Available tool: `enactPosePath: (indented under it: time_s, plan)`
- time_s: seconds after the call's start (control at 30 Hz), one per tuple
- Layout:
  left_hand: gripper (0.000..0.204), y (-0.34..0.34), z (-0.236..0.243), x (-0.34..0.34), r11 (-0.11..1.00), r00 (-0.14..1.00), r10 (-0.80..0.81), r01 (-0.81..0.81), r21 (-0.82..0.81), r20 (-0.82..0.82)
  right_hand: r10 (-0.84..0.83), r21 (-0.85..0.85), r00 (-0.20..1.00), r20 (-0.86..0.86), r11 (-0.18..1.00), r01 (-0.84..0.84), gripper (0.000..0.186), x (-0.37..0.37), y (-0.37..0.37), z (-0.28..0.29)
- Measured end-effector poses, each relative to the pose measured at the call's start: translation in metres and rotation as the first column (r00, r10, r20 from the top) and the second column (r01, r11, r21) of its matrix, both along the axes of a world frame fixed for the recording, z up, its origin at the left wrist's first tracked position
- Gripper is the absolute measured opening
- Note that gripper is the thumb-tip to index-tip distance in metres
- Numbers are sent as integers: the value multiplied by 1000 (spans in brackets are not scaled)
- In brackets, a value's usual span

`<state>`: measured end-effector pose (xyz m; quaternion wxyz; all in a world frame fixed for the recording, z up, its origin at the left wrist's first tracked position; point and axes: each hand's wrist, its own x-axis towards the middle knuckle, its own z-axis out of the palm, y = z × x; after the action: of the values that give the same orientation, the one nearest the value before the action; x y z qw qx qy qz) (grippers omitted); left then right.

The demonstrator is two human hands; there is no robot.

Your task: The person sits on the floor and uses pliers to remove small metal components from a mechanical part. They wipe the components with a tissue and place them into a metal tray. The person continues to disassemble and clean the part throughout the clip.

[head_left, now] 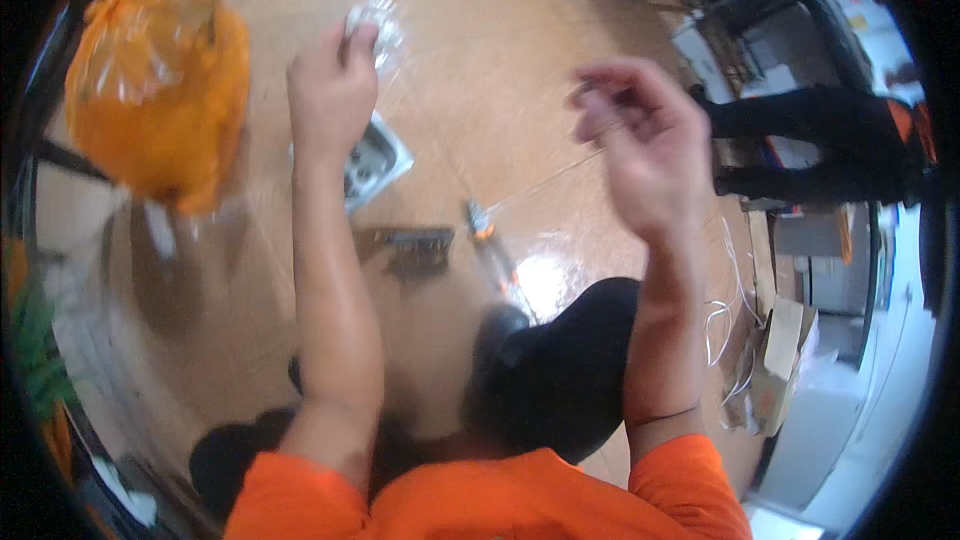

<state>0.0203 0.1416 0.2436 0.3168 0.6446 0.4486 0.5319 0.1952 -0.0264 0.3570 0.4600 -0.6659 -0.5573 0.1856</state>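
Note:
My left hand (332, 90) is closed on a shiny, crinkled clear object (382, 30), perhaps plastic. My right hand (635, 150) is raised with curled fingers; whatever is between them is too blurred to name. Below my left hand a square silver piece with dark openings (378, 165) lies on the tan floor (500, 60), partly hidden by the forearm. A black, bar-like object (415, 246) lies nearer me. Between my arms is an orange-and-black tool (483, 225), blurred, with faint thin lines running from it toward both hands.
A large orange plastic bag (155, 90) stands at the left. On the right are a person's dark-trousered legs (810, 140), white cables (730, 270), cardboard (785, 335) and dark metal shelving (750, 20). My dark-clad knee (560, 360) is at the bottom.

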Motion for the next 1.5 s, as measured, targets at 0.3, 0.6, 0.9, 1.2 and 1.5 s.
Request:
enactPosePath:
  time_s: [0.3, 0.6, 0.9, 1.2, 1.5]
  plan:
    - [35, 79, -147, -224, 974, 718, -98, -73, -214, -689, 146, -67, 933, 329, 989, -131, 22, 7, -33, 3]
    - [32, -2, -28, -214, 845, 639, -530, 346, -407, -558, 374, -485, 921, -109, 789, -377, 11, 18, -3, -73]
    - [27, 15, -50, -152, 898, 373, -378, 371, -237, -847, 427, -716, 875, -227, 536, -447, 11, 5, -4, -177]
    - [23, 60, -86, -139, 900, 308, -379, 343, -270, -872, 537, -717, 838, -99, 545, -434, 12, 27, -4, -229]
    - [20, 66, -35, -169, 930, 519, -240, 365, -41, -820, 322, -589, 945, -59, 753, -293, 12, -26, 5, -267]
